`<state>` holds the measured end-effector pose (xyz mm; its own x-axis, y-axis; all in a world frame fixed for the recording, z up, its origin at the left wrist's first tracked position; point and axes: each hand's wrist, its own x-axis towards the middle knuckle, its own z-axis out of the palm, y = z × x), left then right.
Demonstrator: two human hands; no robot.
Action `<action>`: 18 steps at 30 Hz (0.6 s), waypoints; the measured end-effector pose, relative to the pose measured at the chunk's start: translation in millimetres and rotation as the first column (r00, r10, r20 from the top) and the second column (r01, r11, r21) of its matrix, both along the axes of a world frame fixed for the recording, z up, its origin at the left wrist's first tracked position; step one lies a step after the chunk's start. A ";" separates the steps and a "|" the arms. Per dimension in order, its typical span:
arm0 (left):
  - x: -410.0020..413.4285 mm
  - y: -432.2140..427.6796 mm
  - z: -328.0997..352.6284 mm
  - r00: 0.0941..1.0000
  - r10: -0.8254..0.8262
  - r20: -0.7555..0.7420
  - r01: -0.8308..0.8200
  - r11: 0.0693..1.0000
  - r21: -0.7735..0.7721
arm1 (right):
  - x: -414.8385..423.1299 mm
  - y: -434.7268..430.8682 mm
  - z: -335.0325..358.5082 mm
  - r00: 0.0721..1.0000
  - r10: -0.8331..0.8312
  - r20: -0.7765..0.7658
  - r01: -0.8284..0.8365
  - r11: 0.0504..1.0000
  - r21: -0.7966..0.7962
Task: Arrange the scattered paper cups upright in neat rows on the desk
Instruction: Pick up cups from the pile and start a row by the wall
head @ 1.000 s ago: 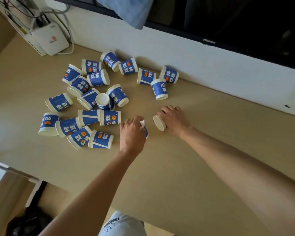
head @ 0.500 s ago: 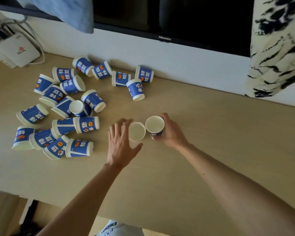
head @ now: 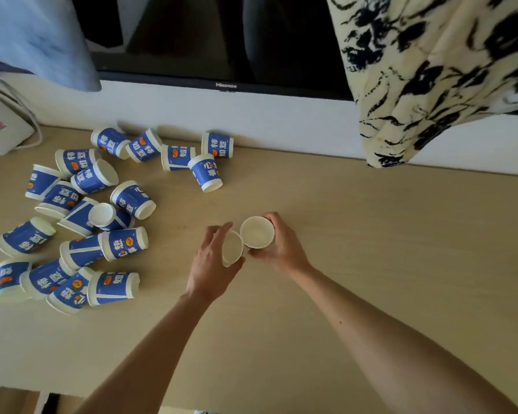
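Two paper cups stand side by side, mouths up, in the middle of the beige desk (head: 371,264). My left hand (head: 211,264) wraps around the left cup (head: 232,248), which tilts a little. My right hand (head: 281,246) grips the right cup (head: 257,232) from the right. Their rims touch. A pile of several blue-and-white cups (head: 81,216) lies scattered on the desk's left half, most on their sides. One cup (head: 205,173) stands upside down near the back wall.
A television (head: 222,55) hangs on the wall behind the desk. A blue cloth (head: 36,37) drapes at the top left and a black-and-cream patterned cloth (head: 431,70) at the top right. A white box with cables (head: 3,130) sits at the far left.
Both cups were turned from lying on their sides to upright. My left hand, spread open beside its cup half a second ago, now closes around it. The view shifted right.
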<state>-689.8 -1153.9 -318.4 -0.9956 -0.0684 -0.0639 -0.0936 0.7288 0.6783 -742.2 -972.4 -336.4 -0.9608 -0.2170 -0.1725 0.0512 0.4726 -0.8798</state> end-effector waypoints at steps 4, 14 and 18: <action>-5.3 39.0 12.3 0.999 -0.038 -0.006 0.038 0.999 0.020 | 10.1 52.0 3.9 0.982 -0.185 0.038 0.186 0.982 -0.022; -17.7 171.5 50.0 0.999 -0.024 -0.024 0.030 0.953 0.301 | -20.5 221.5 24.3 0.806 -0.591 -0.033 0.591 0.806 0.023; -21.0 209.0 59.7 0.997 -0.043 -0.065 0.061 0.947 0.315 | -45.8 270.3 27.6 0.785 -0.619 -0.027 0.619 0.783 0.062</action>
<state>-710.9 -944.9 -258.7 -0.9998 -0.0022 -0.0172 -0.0161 0.4787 0.8778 -788.0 -702.1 -308.9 -0.8855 0.4364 -0.1595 0.3482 0.3961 -0.8496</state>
